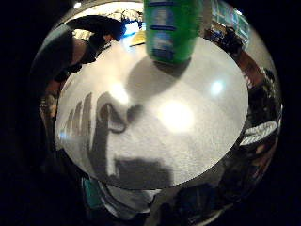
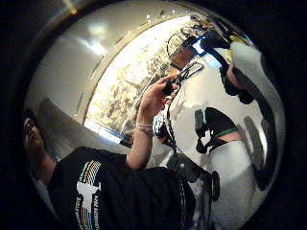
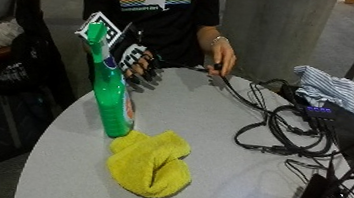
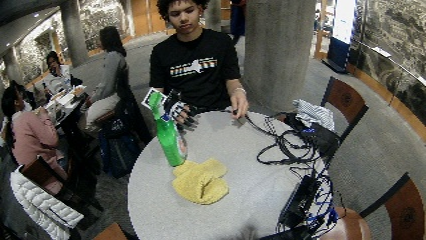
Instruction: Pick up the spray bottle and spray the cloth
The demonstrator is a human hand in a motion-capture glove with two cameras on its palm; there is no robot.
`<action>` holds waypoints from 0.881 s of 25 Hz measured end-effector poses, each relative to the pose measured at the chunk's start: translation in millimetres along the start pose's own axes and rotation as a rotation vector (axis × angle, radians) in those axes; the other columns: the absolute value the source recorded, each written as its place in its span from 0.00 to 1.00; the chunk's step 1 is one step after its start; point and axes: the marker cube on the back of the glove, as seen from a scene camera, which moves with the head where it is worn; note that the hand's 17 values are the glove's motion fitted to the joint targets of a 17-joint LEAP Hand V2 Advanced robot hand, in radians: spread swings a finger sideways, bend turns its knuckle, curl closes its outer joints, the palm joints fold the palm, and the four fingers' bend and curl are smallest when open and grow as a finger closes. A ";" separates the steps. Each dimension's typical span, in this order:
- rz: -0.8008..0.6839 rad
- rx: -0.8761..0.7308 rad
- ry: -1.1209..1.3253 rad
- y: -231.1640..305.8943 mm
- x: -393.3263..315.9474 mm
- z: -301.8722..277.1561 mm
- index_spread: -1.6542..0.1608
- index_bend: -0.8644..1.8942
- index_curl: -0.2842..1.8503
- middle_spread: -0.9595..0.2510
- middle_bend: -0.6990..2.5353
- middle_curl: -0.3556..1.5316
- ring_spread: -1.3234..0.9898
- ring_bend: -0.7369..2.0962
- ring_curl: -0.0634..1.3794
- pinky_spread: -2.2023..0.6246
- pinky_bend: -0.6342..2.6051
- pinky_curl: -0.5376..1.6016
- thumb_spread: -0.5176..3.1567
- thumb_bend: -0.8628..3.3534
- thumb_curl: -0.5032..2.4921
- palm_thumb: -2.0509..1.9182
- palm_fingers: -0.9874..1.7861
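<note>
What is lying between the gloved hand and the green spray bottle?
Nothing: the outside view shows only bare table between the gloved hand and the spray bottle.

The spray bottle (image 3: 112,94) stands on the table (image 3: 217,154), touching the cloth (image 3: 150,162) beside it.

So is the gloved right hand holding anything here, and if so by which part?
Nothing. The gloved right hand hovers over the table edge behind the spray bottle, fingers relaxed, apart from it.
</note>
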 end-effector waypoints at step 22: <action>0.129 0.023 -0.006 -0.9 -8.5 -9.7 0.78 0.36 0.27 0.78 0.32 0.34 0.56 0.37 0.24 0.84 0.27 0.37 0.40 0.26 0.25 0.68 0.67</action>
